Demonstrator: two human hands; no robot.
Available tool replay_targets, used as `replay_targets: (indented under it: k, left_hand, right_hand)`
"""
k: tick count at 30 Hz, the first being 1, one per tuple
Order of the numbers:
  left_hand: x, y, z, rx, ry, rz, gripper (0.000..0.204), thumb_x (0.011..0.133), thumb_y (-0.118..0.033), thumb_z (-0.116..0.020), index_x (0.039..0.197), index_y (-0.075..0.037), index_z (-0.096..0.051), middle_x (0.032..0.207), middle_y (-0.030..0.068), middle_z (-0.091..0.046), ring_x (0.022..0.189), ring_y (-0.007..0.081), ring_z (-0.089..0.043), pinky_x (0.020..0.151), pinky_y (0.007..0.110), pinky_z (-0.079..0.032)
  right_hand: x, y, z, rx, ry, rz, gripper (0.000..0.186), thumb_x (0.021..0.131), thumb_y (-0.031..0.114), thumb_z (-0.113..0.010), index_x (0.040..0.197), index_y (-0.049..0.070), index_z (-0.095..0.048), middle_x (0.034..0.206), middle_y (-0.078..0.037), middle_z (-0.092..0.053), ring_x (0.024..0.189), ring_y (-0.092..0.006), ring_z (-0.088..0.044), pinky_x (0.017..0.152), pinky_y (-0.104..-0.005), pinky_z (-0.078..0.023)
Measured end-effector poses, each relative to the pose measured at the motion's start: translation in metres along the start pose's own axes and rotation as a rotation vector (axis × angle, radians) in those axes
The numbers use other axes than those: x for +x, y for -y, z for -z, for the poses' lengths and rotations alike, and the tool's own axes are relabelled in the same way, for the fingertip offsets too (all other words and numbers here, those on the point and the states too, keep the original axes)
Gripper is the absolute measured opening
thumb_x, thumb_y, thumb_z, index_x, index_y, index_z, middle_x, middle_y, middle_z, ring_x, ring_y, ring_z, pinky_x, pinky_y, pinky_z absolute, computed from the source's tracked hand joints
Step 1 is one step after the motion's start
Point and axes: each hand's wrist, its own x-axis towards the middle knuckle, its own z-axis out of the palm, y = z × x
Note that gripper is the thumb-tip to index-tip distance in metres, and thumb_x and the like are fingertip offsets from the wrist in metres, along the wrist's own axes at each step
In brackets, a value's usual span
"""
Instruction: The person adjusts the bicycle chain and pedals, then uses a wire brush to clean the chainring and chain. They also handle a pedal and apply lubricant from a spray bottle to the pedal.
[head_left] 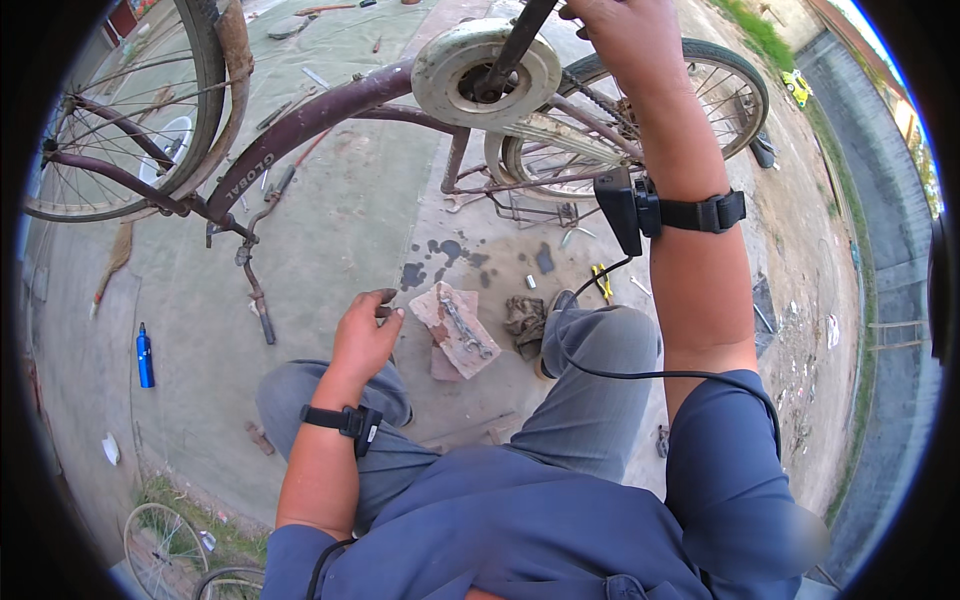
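A purple bicycle point(300, 132) stands upside down in front of me, handlebar on the ground. My right hand point(632, 35) is raised at the top edge, beside the dark crank arm point(522, 45) and the round whitish chain guard point(440, 75). Its fingers are curled, but the picture's edge cuts off what they grip. My left hand point(366, 335) hovers over my left knee, thumb and forefinger slightly apart, with nothing seen in it. Just right of it, a long, greasy metal piece point(463, 325) lies on a reddish brick slab point(440, 308).
A crumpled dark rag point(525, 325), yellow-handled pliers point(601, 284) and a small wrench point(640, 287) lie near my right foot. The blue bottle point(145, 358) and a brush point(117, 258) are at left. Oily stains point(450, 250) mark the ground. A cable point(640, 375) runs along my right arm.
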Motion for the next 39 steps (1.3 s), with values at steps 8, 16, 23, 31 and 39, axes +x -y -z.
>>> replay_targets:
  k: [8, 16, 23, 31, 39]
  left_hand:
    - [0.001, 0.001, -0.003, -0.018, 0.010, -0.009, 0.035, 0.092, -0.016, -0.070, 0.123, -0.001, -0.066, 0.120, 0.0175, -0.068, 0.097, 0.0264, -0.071, 0.083, 0.037, -0.056]
    - [0.004, 0.001, -0.006, -0.037, 0.018, -0.053, 0.036, 0.091, -0.015, -0.070, 0.123, 0.001, -0.066, 0.118, 0.0174, -0.068, 0.095, 0.0259, -0.071, 0.081, 0.037, -0.056]
    - [0.006, -0.009, -0.009, -0.036, 0.054, -0.020, 0.036, 0.091, -0.015, -0.070, 0.123, 0.002, -0.065, 0.119, 0.0178, -0.067, 0.097, 0.0251, -0.070, 0.079, 0.036, -0.056]
    - [0.006, -0.011, -0.008, -0.053, 0.053, -0.039, 0.036, 0.091, -0.014, -0.070, 0.122, 0.002, -0.065, 0.118, 0.0180, -0.067, 0.096, 0.0259, -0.070, 0.078, 0.036, -0.057]
    - [0.008, -0.011, -0.009, 0.000, 0.071, -0.014, 0.037, 0.092, -0.012, -0.069, 0.125, 0.002, -0.064, 0.120, 0.0170, -0.067, 0.098, 0.0247, -0.070, 0.080, 0.035, -0.056]
  right_hand:
    - [0.006, 0.002, 0.015, -0.043, 0.113, -0.042, 0.029, 0.091, 0.028, -0.071, 0.100, 0.000, -0.067, 0.082, -0.005, -0.068, 0.069, -0.0114, -0.062, 0.059, -0.0268, -0.050]
    - [0.019, 0.030, 0.028, -0.282, 0.346, -0.011, 0.023, 0.095, 0.025, -0.067, 0.106, 0.006, -0.070, 0.089, -0.003, -0.071, 0.076, -0.0112, -0.065, 0.060, -0.0263, -0.051]
    - [0.034, 0.004, 0.040, -0.108, 0.458, 0.109, 0.023, 0.097, 0.023, -0.069, 0.110, 0.005, -0.072, 0.090, -0.002, -0.072, 0.077, -0.0114, -0.067, 0.063, -0.0259, -0.052]
    - [-0.075, -0.164, 0.073, -0.924, 0.123, -0.070, 0.038, 0.087, 0.020, -0.063, 0.124, 0.011, -0.068, 0.123, -0.018, -0.066, 0.112, -0.0377, -0.064, 0.095, -0.0464, -0.053]
    - [-0.129, -0.207, 0.048, -0.856, 0.021, -0.288, 0.055, 0.084, 0.012, -0.060, 0.139, 0.012, -0.060, 0.144, -0.018, -0.053, 0.125, -0.0376, -0.058, 0.102, -0.0465, -0.051]
